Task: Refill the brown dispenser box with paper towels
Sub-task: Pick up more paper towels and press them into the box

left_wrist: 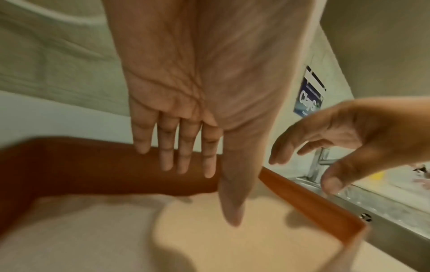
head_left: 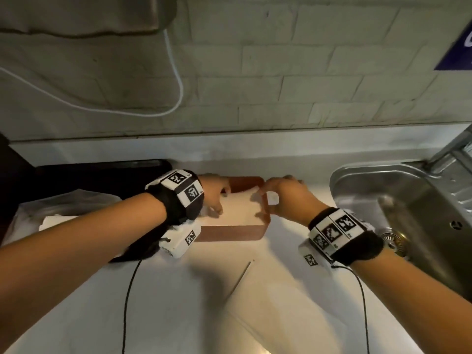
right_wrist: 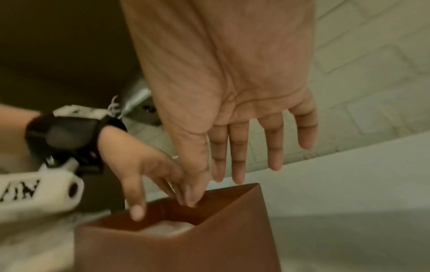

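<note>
Head view: brown box on table, beside sink.
Box: opening upward, long axis left-right.
Towels: lying flat inside.
Left hand: fingers straight, grasping nothing.
Right hand: fingers relaxed over right rim, grasping nothing.

The dispenser box stood on the worktop near its far edge, before the wall; paper towels lay inside it; the left hand hung over the box's left part, the right hand over its right rim; a sink was set into the worktop well right of the box, with a tap at its far side; a wrapped pack lay left of the box; a cable hung on the wall at far left.
</note>
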### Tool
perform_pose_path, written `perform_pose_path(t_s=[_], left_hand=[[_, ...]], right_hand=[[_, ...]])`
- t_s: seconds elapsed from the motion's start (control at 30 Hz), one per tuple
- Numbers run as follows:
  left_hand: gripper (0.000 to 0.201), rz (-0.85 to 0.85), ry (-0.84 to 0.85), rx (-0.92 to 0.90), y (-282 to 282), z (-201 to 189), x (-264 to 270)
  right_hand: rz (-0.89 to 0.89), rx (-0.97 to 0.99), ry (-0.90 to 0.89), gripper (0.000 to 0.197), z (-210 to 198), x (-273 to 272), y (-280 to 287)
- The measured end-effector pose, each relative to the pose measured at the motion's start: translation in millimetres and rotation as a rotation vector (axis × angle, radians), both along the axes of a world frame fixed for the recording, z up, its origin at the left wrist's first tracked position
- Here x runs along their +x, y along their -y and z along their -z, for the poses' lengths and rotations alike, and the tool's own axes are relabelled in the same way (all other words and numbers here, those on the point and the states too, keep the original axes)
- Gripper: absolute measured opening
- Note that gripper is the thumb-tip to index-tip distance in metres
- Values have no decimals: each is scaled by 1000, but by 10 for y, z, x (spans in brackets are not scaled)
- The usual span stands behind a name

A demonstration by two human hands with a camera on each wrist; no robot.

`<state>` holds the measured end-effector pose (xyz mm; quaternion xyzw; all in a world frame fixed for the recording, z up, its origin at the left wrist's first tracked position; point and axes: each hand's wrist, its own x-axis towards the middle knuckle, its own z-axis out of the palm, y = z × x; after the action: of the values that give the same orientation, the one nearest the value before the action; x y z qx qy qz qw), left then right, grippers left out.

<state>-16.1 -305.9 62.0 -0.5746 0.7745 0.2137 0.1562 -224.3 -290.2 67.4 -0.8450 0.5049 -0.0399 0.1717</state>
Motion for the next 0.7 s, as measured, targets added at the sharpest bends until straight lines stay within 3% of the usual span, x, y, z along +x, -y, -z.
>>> perform_pose_path(t_s=[0.1, 0.2, 0.27, 0.33, 0.37, 0.53, 0.6, 0.7], left_hand=[[61, 27, 152, -6, -58, -76, 347], [64, 77, 273, -30, -151, 73, 532], [66, 86, 276, -55, -191, 173, 609], [65, 85, 250, -70, -199, 239, 676], [63, 89, 236, -71, -198, 259, 699], [47, 152, 219, -48, -183, 274, 736], [50, 157, 182, -69, -181, 296, 763], [51, 193, 162, -69, -169, 319, 759]], right_hand=[[-123, 25, -332, 55, -65, 182, 165], [-216, 29, -520, 47, -74, 307, 208], [-251, 34, -583, 30, -43, 370, 205], [-229, 19, -555, 7, 25, 406, 209], [-202, 14, -532, 5, 59, 422, 202], [-61, 185, -359, 19, 225, 428, 220], [-58, 264, -379, 11, 224, 457, 240], [-20, 267, -402, 19, 189, 502, 214]])
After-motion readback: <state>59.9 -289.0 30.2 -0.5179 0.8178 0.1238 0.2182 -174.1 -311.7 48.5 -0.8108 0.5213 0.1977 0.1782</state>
